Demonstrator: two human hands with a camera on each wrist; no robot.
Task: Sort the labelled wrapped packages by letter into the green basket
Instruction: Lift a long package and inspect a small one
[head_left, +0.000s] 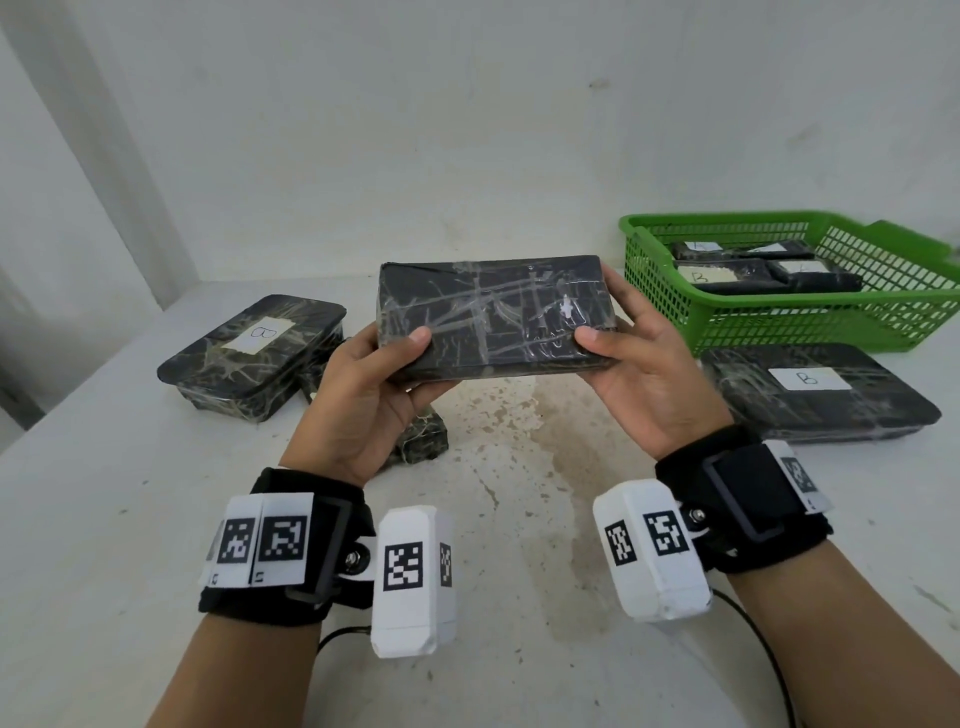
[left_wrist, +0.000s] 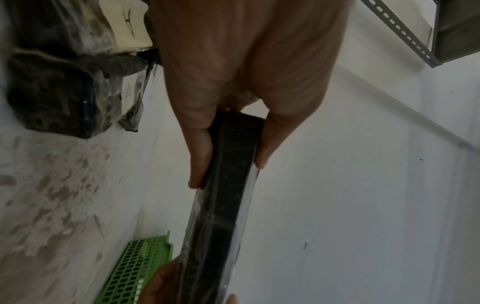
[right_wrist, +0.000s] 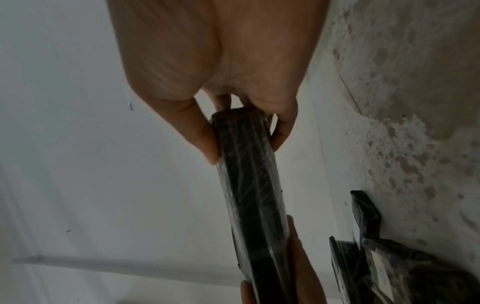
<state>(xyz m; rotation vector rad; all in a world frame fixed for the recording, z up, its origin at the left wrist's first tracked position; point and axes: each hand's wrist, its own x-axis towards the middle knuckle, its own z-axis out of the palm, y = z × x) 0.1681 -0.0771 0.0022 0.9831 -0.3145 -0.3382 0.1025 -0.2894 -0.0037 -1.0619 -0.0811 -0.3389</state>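
I hold a flat black wrapped package (head_left: 493, 312) in the air over the middle of the table, its upper face showing no label. My left hand (head_left: 374, 374) grips its left end, thumb on top. My right hand (head_left: 639, 364) grips the right end the same way. In the wrist views the package (left_wrist: 228, 185) (right_wrist: 249, 185) appears edge-on between thumb and fingers of each hand. The green basket (head_left: 779, 317) stands at the back right and holds several black packages, one labelled B (head_left: 722, 275). On the table lie two packages labelled B, one at the left (head_left: 254, 353), one at the right (head_left: 815, 389).
A small dark wrapped package (head_left: 423, 434) lies on the table under my left hand, with another partly hidden beside it. The white table (head_left: 519, 519) is stained in the middle. White walls close the back and left. A corner of the basket (left_wrist: 135, 271) shows in the left wrist view.
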